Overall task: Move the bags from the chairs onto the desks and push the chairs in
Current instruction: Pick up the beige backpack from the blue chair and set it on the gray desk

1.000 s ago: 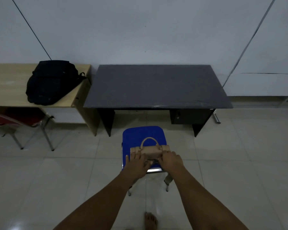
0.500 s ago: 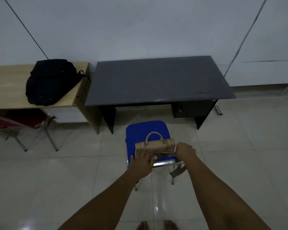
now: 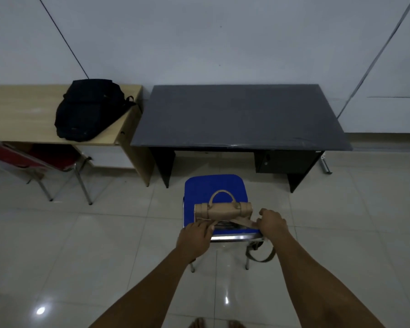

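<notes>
A small tan handbag (image 3: 223,209) with a looped handle sits on the blue seat of a chair (image 3: 213,185) in front of the dark grey desk (image 3: 237,114). My left hand (image 3: 194,237) rests at the bag's near left corner, fingers on its lower edge. My right hand (image 3: 271,222) is closed on the bag's tan strap (image 3: 244,223) at the right end. The rest of the strap hangs in a loop below the seat's right side. A black backpack (image 3: 90,110) lies on the light wooden desk (image 3: 21,114) to the left.
A red chair (image 3: 33,159) stands partly under the wooden desk at the left. The dark desk has a drawer unit (image 3: 282,162) on its right side. Both desks stand against a white wall. Glossy tiled floor surrounds the blue chair; my bare feet show at the bottom edge.
My right hand has shifted from the top of the bag to its right end and closed on the strap. My left hand stays at the bag's left corner.
</notes>
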